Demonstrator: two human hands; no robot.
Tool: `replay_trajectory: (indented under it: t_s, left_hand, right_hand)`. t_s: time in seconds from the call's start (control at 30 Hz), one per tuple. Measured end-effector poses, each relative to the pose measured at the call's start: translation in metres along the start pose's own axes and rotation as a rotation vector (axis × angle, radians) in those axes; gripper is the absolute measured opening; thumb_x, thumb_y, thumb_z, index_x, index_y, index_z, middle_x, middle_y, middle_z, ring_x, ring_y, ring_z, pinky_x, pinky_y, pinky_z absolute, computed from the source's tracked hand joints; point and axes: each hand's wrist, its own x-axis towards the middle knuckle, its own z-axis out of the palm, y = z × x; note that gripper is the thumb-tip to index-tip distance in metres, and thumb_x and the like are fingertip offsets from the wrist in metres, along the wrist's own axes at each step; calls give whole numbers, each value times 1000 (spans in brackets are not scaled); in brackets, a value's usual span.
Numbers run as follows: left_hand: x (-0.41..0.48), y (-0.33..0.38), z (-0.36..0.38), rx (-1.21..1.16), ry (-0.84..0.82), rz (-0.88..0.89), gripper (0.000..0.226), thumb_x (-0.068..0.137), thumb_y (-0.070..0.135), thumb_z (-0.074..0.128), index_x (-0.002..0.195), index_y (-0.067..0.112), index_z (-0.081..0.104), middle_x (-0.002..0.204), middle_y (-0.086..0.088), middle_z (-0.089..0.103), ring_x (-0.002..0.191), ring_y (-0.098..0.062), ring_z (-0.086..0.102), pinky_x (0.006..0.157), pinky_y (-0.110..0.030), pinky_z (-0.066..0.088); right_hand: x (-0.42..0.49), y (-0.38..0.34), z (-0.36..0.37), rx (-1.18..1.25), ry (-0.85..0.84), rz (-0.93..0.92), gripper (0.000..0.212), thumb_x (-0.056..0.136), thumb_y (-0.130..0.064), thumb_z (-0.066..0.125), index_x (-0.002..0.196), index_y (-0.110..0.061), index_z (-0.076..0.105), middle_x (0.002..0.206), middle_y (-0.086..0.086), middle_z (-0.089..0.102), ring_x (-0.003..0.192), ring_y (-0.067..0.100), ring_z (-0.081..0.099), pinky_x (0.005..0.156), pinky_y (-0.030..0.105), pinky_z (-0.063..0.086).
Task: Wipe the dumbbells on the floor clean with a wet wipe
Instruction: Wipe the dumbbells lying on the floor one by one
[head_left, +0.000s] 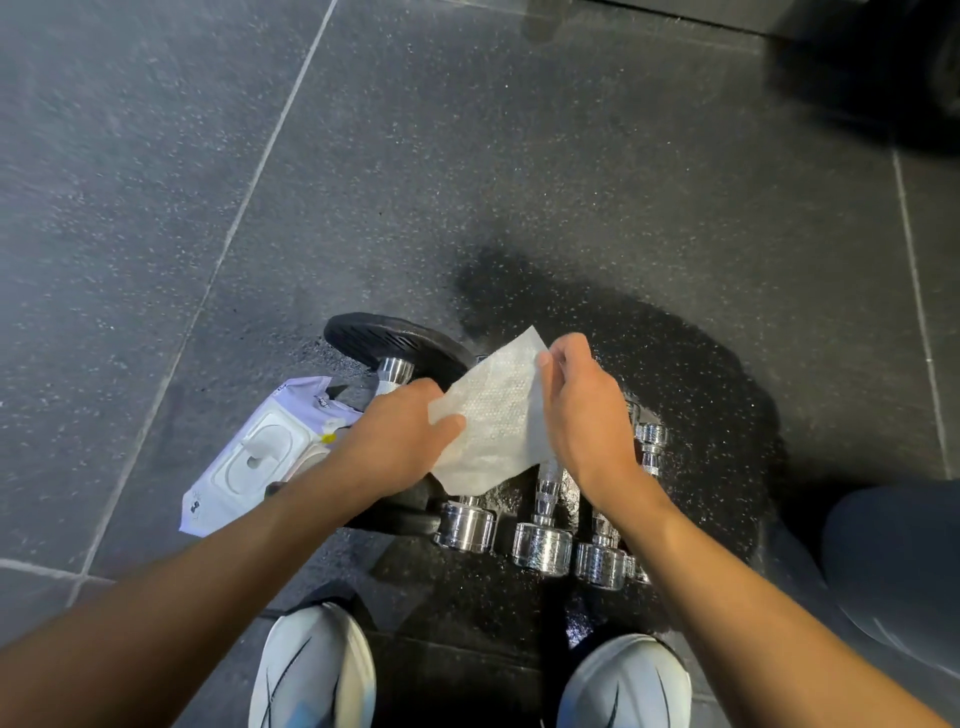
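Note:
A white wet wipe (493, 415) is stretched out between both hands above the dumbbells. My left hand (400, 431) pinches its lower left edge with thumb over the sheet. My right hand (582, 410) pinches its upper right corner. Below them several chrome dumbbells (540, 540) lie side by side on the dark rubber floor, their near ends showing. A larger dumbbell with a black plate (384, 338) lies at the left, mostly hidden under my left hand and the wipe.
A white pack of wet wipes (249, 457) lies on the floor to the left, its lid open. My two white shoes (311, 670) stand at the bottom. A dark trouser knee (898, 561) is at the right. Dark equipment (872, 67) sits top right.

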Motion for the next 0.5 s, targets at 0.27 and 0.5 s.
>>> replay_trajectory:
  t_s: [0.27, 0.5]
  left_hand:
    - [-17, 7, 8, 261, 173, 133, 41, 97, 33, 63, 126, 12, 44, 127, -11, 49, 108, -31, 61, 84, -38, 48]
    - [-20, 11, 10, 376, 144, 130, 25, 99, 20, 58, 118, 13, 44, 126, -8, 43, 94, -25, 61, 68, -30, 35]
  right_hand:
    - [-16, -12, 20, -168, 37, -297, 33, 106, -18, 43, 134, -4, 52, 131, 11, 51, 118, 25, 47, 100, 37, 48]
    - [-13, -11, 54, -584, -187, -342, 74, 93, -30, 67, 141, 20, 40, 141, 36, 48, 135, 50, 45, 116, 55, 37]
